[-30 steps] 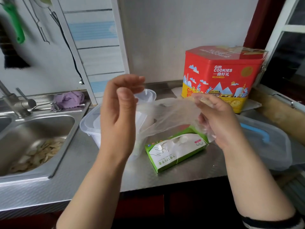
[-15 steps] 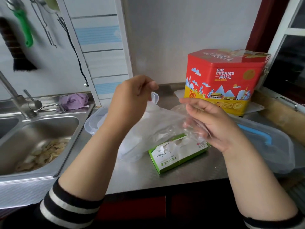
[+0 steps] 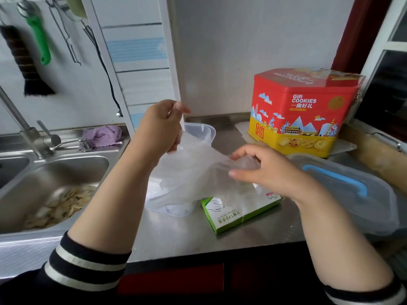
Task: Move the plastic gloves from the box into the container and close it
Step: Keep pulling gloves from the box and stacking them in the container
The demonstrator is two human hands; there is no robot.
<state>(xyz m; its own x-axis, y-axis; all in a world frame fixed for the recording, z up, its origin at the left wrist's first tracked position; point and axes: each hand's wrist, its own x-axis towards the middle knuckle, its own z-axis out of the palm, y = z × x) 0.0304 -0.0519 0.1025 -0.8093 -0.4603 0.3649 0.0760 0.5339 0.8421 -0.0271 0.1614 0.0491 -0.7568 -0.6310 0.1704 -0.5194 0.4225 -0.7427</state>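
Observation:
A thin, clear plastic glove [image 3: 193, 172] is stretched in the air between my two hands. My left hand [image 3: 160, 128] pinches its left end above the open clear plastic container [image 3: 203, 130]. My right hand [image 3: 264, 170] grips the glove's right end above the green and white glove box [image 3: 233, 214], which lies on the steel counter. The container is mostly hidden behind the glove and my left arm. Its clear lid with a blue handle [image 3: 352, 190] lies at the right.
A red and yellow cookie tin [image 3: 304, 111] stands at the back right. A steel sink [image 3: 50, 190] holding peelings is on the left, with a tap [image 3: 26, 130] and a purple cloth [image 3: 103, 134] behind it. The counter's front edge [image 3: 198, 254] runs close to me.
Both hands have lowered with the glove. My left hand has moved right, over the container. The glove now hangs lower, covering more of the container and the box.

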